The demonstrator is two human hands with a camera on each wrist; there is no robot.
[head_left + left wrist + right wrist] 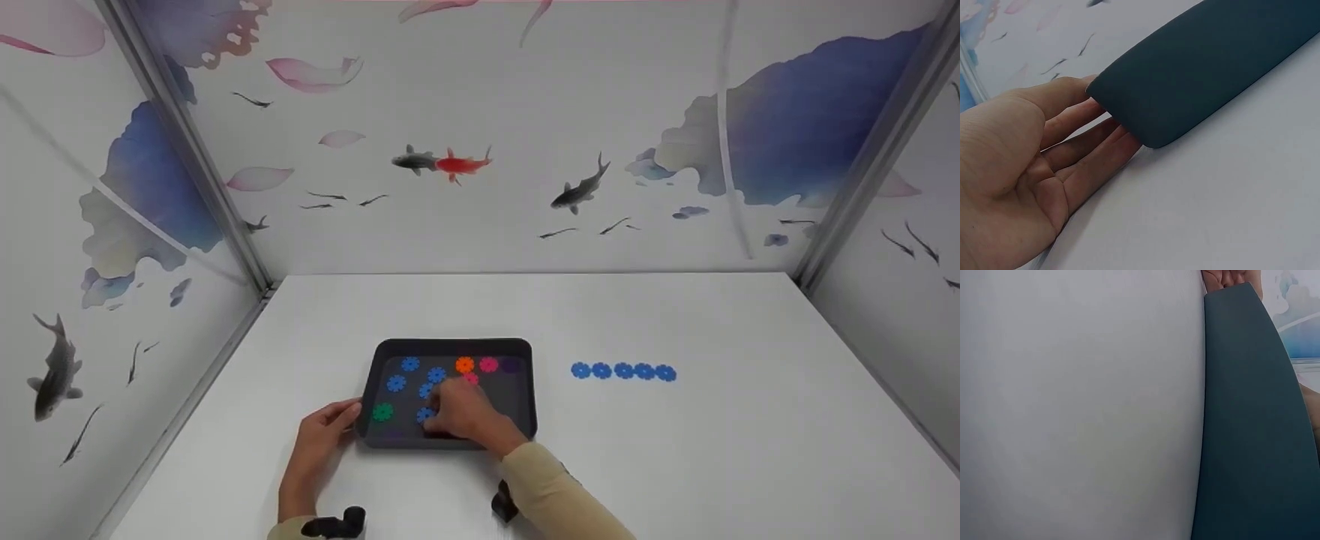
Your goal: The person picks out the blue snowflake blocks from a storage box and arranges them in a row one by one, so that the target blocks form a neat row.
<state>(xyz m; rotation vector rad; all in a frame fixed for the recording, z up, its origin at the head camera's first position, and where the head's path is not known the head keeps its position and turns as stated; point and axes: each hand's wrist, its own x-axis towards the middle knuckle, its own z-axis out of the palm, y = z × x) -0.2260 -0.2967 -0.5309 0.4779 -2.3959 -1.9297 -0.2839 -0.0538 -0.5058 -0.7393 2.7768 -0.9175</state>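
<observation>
- The left hand point(321, 436) pinches the black rectangular tray point(420, 347); tugging may slide it.
- Right hand point(466, 411): I cannot tell its grip; brushing may scatter blue flower-shaped plastic-looking discs point(436, 373).

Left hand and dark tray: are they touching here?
Touching. The left wrist view shows the left hand meeting the dark tray at its corner, thumb up by the rim, fingers lower down.

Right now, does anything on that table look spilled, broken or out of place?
Nothing stands out. The five blue pieces right of the tray form a nearly straight row, and the other visible pieces lie inside the tray.
</observation>
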